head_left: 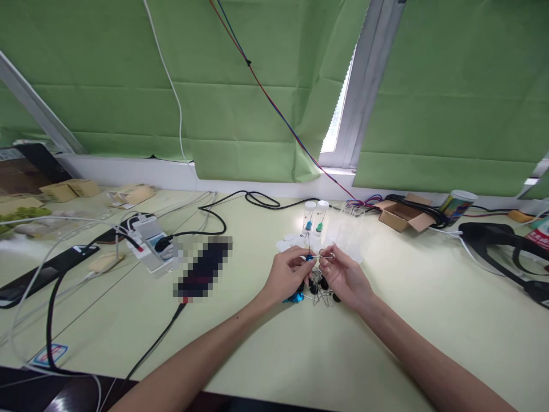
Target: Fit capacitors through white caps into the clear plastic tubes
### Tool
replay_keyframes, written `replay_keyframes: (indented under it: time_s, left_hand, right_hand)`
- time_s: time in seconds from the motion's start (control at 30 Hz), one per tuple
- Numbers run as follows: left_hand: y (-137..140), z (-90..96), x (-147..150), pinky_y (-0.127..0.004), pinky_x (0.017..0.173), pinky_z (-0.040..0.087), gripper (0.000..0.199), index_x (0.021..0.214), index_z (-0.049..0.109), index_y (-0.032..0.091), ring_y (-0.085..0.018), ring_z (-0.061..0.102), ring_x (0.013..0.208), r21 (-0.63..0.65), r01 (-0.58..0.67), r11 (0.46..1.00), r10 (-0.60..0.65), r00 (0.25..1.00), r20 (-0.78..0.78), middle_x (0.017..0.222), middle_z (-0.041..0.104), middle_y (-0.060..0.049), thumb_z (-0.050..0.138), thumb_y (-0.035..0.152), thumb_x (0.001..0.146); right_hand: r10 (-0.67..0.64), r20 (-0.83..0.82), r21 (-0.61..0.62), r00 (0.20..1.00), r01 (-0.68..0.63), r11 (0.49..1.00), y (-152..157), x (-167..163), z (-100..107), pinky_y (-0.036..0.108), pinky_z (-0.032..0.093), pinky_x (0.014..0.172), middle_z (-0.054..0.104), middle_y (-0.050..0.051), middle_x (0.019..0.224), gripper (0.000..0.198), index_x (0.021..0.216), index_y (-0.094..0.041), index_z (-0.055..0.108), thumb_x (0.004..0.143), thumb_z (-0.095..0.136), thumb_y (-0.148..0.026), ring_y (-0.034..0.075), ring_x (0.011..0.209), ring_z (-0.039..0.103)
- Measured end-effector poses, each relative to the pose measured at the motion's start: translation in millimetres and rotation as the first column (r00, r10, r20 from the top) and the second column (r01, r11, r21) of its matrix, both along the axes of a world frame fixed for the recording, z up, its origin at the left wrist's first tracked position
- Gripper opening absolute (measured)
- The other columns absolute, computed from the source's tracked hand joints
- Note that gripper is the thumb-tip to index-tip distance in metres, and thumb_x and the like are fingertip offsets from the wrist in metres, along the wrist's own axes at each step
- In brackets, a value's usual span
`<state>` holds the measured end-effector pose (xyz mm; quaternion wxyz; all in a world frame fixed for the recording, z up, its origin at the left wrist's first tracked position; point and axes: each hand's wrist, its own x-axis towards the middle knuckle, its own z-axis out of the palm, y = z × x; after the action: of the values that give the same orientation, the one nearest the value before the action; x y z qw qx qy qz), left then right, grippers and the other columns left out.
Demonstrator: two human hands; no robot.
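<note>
My left hand [291, 270] pinches a small blue clip-like piece [309, 258] with a thin wire standing up from it. Facing it, my right hand [346, 277] has thumb and fingers closed on a thin silver wire [319, 256] that reaches across to the blue piece. Beneath both hands lies a pile of bent silver wires [321, 296] and black pieces [337, 297], partly hidden by the fingers. A crinkled, shiny blue piece [295, 297] lies under my left hand. Just beyond, one small clear container holds a blue piece [309, 225], another a green piece [319, 228].
Clear cups [352, 237] and white discs [292, 239] stand or lie behind my hands. At right are an open cardboard box [403, 216], a can [458, 207] and a black headset-like frame [493, 252]. A power strip [153, 243], cables and a blurred dark device [203, 268] lie left.
</note>
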<state>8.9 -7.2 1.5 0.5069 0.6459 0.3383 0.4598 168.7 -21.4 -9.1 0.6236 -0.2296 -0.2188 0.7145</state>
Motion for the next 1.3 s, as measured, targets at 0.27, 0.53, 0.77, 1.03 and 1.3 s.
replay_keyframes:
  time_s: [0.27,0.53,0.77,1.03,1.3]
  left_hand:
    - [0.1,4.3,-2.1,-0.025,0.051,0.048,0.024,0.09,0.066,0.014,-0.01,0.054,0.046,-0.053,0.012,0.999,-0.012,1.0,0.0,0.058,0.059,0.001,0.069,0.036,0.082]
    - [2.1,1.9,-2.6,-0.024,0.05,0.048,0.026,0.091,0.066,0.014,-0.01,0.055,0.047,-0.038,-0.012,0.999,0.012,1.0,0.013,0.061,0.06,0.001,0.069,0.038,0.082]
    - [1.2,0.3,-2.4,-0.024,0.049,0.049,0.025,0.089,0.067,0.014,-0.01,0.056,0.047,-0.006,-0.02,1.0,0.02,1.0,0.02,0.066,0.059,0.0,0.07,0.037,0.081]
    - [-0.8,-1.5,0.2,-0.023,0.046,0.049,0.021,0.091,0.07,0.014,-0.007,0.055,0.047,0.076,-0.034,0.997,0.033,0.999,0.011,0.081,0.06,-0.003,0.069,0.033,0.082]
    - [-0.3,-4.3,0.5,-0.023,0.046,0.05,0.018,0.091,0.069,0.016,-0.007,0.055,0.049,0.119,-0.029,0.993,0.03,1.0,-0.003,0.086,0.059,-0.003,0.067,0.031,0.083]
  right_hand:
    - [-0.05,0.117,0.06,0.992,0.043,0.997,-1.7,-0.8,3.4,0.021,0.053,0.063,0.065,0.0,0.083,0.022,0.08,-0.017,0.068,0.071,0.084,-0.03,0.009,0.063,0.058]
    - [-0.344,0.58,0.318,0.738,0.183,0.93,-6.7,-4.6,2.7,0.025,0.048,0.053,0.056,-0.002,0.058,0.035,0.073,-0.019,0.058,0.087,0.065,-0.051,0.013,0.052,0.058]
    - [-0.451,0.732,0.447,0.51,0.139,0.883,-11.7,-3.6,2.8,0.025,0.043,0.047,0.052,-0.003,0.05,0.041,0.066,-0.02,0.05,0.094,0.055,-0.049,0.012,0.044,0.053]
    - [-0.343,0.664,0.334,0.665,0.148,0.931,-7.6,-2.6,3.0,0.023,0.038,0.041,0.043,-0.006,0.045,0.047,0.057,-0.02,0.045,0.089,0.06,-0.05,0.01,0.038,0.048]
    - [-0.286,0.613,0.279,0.736,0.137,0.951,-5.9,-2.3,0.4,0.023,0.037,0.04,0.042,-0.006,0.045,0.047,0.055,-0.02,0.043,0.088,0.063,-0.047,0.009,0.036,0.047]
